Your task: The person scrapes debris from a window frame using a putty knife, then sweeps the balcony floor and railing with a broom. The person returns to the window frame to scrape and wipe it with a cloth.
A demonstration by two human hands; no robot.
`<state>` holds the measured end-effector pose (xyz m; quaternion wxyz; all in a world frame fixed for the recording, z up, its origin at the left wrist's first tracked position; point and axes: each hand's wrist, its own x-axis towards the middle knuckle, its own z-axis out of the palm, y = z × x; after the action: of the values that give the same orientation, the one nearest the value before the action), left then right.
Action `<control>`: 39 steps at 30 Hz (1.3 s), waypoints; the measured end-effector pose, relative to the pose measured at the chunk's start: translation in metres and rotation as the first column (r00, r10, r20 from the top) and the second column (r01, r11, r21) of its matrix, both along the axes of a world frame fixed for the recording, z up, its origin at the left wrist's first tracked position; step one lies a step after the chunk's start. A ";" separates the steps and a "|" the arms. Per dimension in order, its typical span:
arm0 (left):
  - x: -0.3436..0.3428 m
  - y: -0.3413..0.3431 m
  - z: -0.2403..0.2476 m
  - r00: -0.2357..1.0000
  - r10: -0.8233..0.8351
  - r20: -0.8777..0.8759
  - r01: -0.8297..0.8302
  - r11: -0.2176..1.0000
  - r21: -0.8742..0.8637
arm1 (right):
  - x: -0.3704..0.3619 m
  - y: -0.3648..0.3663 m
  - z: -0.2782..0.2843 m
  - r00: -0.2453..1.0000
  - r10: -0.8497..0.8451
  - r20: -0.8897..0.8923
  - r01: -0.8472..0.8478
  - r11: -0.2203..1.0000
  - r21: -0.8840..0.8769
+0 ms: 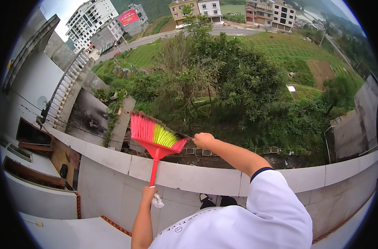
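Observation:
A broom (155,164) with a red handle and head is held up in front of me, its pink and yellow-green bristles pointing up and away. My left hand (148,193) is closed around its handle. Beside that hand hangs a crumpled white piece (157,201), paper or thin plastic. At the right end of the bristles, my right hand (203,140) is closed, fingers pressed together. Something thin and dark (185,136) runs from its fingertips to the bristle tips; its kind cannot be made out. Dark fluff lines the bristles' upper edge.
A low pale parapet (222,181) curves across just ahead of me, below the broom. Beyond it the ground drops to bushes and trees (247,79). A white wall with a wooden frame (39,182) stands at left, a grey concrete wall (355,128) at right.

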<state>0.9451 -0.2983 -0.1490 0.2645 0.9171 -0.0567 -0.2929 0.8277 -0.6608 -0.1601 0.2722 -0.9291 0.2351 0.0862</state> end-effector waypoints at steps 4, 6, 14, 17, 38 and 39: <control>0.005 0.011 -0.014 0.996 -0.028 0.088 0.024 0.998 0.051 | -0.013 -0.016 -0.025 0.935 -0.226 -0.273 0.263 0.959 0.109; 0.002 0.009 -0.016 0.999 -0.006 0.041 0.004 0.999 0.046 | 0.006 -0.020 0.034 0.942 -0.335 -0.027 0.335 0.928 0.161; -0.005 0.003 -0.001 0.991 -0.086 0.104 0.076 0.993 0.091 | 0.036 -0.022 0.035 0.950 0.242 -0.197 -0.267 0.957 -0.113; 0.018 -0.013 0.009 0.984 -0.121 0.130 0.110 0.990 0.087 | 0.005 -0.075 -0.082 0.956 0.141 -0.256 -0.152 0.988 -0.022; -0.006 0.007 -0.012 0.981 -0.067 0.184 0.060 0.997 0.045 | -0.025 -0.036 0.112 0.934 -0.356 -0.039 0.141 0.266 0.954; -0.005 0.007 -0.015 0.979 -0.078 0.187 0.071 0.997 0.040 | -0.021 -0.027 0.127 0.916 -0.392 0.084 0.110 0.448 0.887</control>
<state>0.9401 -0.2908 -0.1640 0.2313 0.9423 -0.1109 -0.2152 0.8070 -0.6880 -0.0331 0.7420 -0.6197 0.2548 0.0200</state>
